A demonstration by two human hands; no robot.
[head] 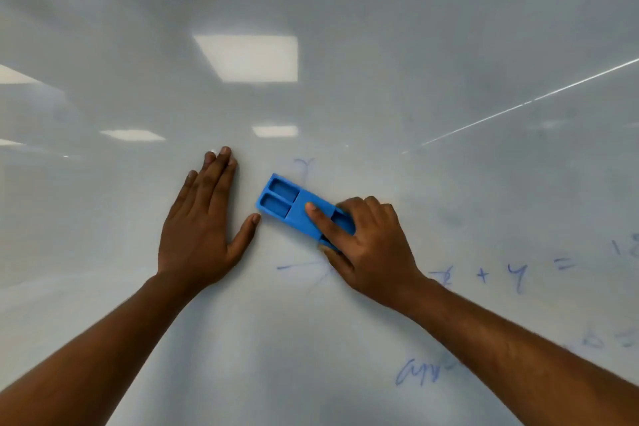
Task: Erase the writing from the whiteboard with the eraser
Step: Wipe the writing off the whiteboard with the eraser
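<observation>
Glossy whiteboard (345, 10) fills view; ceiling light panels reflected in it (249, 57). Board's top edge visible at upper right. Wide bare board above and left of hands. Left hand (204, 228) flat on board, fingers straight and together, thumb spread. Right hand (366, 242) grips blue plastic eraser (294, 206), index finger stretched along its back; eraser rectangular, recessed pockets, tilted, pressed to board just right of left thumb. Faint blue writing (511, 275) right and below, partly smudged.

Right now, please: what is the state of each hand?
Left hand: open, fingers straight, flat on the whiteboard.
Right hand: closed around the blue eraser, holding it against the whiteboard.
</observation>
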